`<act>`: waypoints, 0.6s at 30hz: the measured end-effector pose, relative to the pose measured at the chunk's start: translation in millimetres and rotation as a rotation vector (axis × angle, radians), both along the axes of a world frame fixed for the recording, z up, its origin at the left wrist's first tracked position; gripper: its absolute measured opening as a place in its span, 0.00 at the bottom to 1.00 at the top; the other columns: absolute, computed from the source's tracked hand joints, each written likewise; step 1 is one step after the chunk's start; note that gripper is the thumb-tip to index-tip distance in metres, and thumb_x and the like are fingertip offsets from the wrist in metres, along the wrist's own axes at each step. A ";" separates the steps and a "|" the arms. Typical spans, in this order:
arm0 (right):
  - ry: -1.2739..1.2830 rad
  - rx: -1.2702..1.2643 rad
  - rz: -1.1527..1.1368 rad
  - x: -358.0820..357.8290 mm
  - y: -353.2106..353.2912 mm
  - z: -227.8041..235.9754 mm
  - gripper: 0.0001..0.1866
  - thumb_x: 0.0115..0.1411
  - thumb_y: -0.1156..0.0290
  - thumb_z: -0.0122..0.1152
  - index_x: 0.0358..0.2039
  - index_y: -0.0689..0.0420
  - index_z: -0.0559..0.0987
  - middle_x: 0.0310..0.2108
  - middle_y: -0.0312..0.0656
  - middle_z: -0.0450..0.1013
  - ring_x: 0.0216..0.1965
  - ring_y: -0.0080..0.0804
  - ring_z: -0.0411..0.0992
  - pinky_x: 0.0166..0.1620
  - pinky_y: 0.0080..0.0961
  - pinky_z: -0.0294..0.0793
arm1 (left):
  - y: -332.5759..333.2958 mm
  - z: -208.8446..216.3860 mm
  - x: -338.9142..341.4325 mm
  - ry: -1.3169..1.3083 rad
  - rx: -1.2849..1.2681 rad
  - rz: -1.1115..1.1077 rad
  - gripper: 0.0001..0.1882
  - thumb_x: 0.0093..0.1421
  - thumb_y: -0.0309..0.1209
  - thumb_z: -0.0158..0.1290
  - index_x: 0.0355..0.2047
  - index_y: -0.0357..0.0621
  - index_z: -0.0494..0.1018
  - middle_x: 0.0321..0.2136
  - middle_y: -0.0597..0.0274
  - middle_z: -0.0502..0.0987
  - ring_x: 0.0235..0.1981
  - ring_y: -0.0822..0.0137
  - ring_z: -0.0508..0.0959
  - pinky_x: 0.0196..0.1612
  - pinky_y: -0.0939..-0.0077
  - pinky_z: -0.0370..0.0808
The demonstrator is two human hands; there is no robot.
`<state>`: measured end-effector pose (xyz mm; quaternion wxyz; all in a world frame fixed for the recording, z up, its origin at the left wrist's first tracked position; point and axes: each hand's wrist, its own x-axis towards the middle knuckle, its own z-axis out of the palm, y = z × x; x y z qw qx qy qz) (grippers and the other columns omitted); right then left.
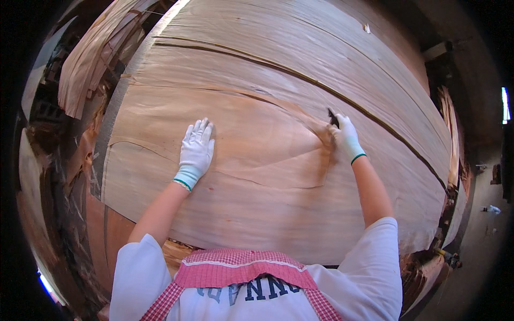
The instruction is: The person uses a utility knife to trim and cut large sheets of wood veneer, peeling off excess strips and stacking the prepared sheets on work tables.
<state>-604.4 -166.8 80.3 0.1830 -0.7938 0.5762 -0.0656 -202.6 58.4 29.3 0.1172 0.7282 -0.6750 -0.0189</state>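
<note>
To the left we have wood scraps (99, 64). Our left hand (197, 145) lies flat, grasping nothing, on the sheet (262, 134) atop pale, grained veneer (267, 216); our right hand (345, 135) clenches a dark tool (333, 117) by the sheet's right end. Far right, dim grey floor (484, 235).

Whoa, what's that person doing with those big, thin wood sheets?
The person's left hand, in a white glove with green trim, lies flat on a thin, pale brown wood piece. The right hand, gloved the same way, holds a small black tool by the piece's right end. The piece rests on a broad, pale wood sheet.
</note>
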 end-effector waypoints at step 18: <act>-0.575 0.611 -0.420 -2.0 63.7 59.9 0.11 0.51 0.72 0.63 0.35 0.59 0.77 0.26 0.35 0.72 0.26 0.23 0.67 0.30 0.25 0.67 | 10.5 -3.6 5.8 -0.035 -0.033 0.014 0.25 0.63 0.34 0.46 0.60 0.43 0.61 0.63 0.55 0.61 0.65 0.56 0.59 0.67 0.61 0.52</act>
